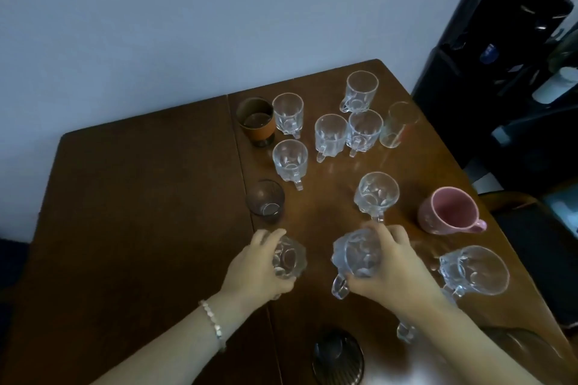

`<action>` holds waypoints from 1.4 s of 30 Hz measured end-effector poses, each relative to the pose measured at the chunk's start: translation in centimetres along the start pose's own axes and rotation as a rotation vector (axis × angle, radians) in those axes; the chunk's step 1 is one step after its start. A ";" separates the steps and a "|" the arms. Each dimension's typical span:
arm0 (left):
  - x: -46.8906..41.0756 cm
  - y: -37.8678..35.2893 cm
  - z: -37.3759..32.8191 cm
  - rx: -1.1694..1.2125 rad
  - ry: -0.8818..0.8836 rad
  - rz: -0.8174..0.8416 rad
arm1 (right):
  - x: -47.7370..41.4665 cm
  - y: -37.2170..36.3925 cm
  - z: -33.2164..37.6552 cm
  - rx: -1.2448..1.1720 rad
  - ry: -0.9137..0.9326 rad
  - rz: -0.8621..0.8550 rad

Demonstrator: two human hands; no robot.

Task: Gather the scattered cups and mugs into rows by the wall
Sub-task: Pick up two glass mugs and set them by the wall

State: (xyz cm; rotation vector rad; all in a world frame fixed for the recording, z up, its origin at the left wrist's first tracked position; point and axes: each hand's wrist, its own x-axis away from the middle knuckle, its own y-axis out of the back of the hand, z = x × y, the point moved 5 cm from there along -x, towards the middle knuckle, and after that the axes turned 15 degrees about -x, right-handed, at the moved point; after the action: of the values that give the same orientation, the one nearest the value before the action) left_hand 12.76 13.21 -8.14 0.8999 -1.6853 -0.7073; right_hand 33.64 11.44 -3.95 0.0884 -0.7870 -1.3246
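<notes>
Both hands (pixel 256 262) grip glass mugs (pixel 289 258) over brown table (pixel 140 212), pale wall (pixel 187 25) behind

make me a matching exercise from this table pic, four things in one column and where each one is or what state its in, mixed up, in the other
Things:
1. pink mug
2. brown-sleeved cup
3. left hand
4. tall plain glass

Places or states:
A. far end of the table, nearest the wall, left of the clear mugs
B. near the right table edge, handle pointing right
C. closed around a clear glass mug
D. right of the two mugs standing side by side

Pairs: 1-B, 2-A, 3-C, 4-D
</notes>
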 end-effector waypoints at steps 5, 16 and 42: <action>5.6 5.2 10.1 0.137 0.180 -0.123 | -0.9 -4.0 7.9 0.157 0.174 0.192; 0.6 20.5 36.1 -0.035 0.387 -0.367 | -12.0 -20.3 24.9 0.074 0.286 0.206; -19.4 24.5 53.4 -0.017 0.452 -0.595 | -37.4 -42.7 40.0 0.251 0.321 0.177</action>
State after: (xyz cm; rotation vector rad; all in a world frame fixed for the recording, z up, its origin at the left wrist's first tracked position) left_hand -40.72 43.97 -13.03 1.4503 -1.0093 -0.8256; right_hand -25.23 47.31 -12.11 0.4121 -0.6661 -1.0074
